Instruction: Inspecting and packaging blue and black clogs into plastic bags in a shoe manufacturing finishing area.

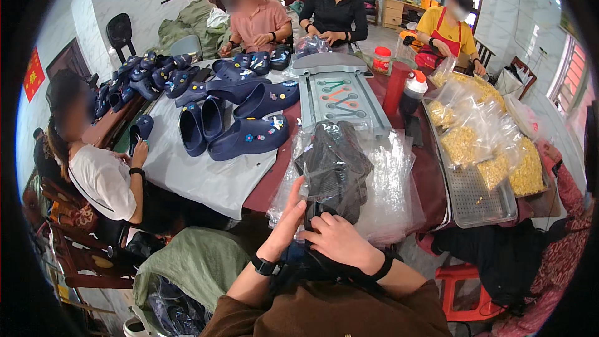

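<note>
My left hand and my right hand are close together near the table's front edge. Both grip a black item in a clear plastic bag, which stands up in front of me. My left fingers press its left side; my right hand wraps its lower end. What the black item is, I cannot tell. A pile of clear plastic bags lies under and behind it on the dark red table.
Several navy clogs lie on a grey sheet at left. A grey tray with tools sits ahead, bottles beside it. A metal tray at right holds bags of yellow pieces. Other people sit around the table.
</note>
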{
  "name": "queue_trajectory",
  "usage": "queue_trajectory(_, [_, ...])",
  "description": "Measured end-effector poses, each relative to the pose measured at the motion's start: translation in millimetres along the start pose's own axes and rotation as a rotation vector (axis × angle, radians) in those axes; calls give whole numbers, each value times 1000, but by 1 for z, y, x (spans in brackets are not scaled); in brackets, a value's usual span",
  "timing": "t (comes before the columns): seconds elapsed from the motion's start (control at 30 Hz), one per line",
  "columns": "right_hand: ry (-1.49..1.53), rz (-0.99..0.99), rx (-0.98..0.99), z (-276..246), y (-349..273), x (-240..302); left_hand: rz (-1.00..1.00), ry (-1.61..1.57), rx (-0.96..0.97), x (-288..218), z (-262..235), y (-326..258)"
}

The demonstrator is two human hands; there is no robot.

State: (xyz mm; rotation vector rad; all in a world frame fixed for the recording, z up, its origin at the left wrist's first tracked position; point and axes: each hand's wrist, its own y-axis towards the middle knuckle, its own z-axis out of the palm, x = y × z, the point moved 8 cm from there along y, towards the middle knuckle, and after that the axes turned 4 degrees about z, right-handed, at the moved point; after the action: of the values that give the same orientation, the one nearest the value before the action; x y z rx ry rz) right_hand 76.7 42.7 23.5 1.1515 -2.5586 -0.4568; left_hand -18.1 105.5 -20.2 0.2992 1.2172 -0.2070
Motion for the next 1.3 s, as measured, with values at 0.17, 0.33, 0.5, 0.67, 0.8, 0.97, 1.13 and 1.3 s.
queue_trajectory(0.17, [-71, 30, 42, 7, -1, -4, 1, 77, 34, 2, -6, -2])
queue_trajectory(0.33, [-83, 31, 18, 1, -2, -6, 73, 155, 23, -3, -6, -3])
queue_trajectory(0.5, [-164, 41, 48, 1, 0, -4, 74, 165, 44, -2, -5, -3])
queue_trajectory(0.67, [30, 39, 37, -5, 2, -7, 91, 175, 38, 1, -7, -4])
queue_trajectory(0.8, [312, 64, -14, -16, 0, -14, 173, 277, 30, 0, -10, -7])
queue_trajectory(0.97, [308, 177, -110, -30, -1, -28, 174, 234, 76, 4, -15, -12])
queue_trajectory(1.13, [202, 41, -1, -24, -3, -15, 147, 227, 90, 9, -16, -13])
queue_trajectory(1.3, [45, -26, 155, -1, -7, -12, 149, 208, 69, 10, -17, -12])
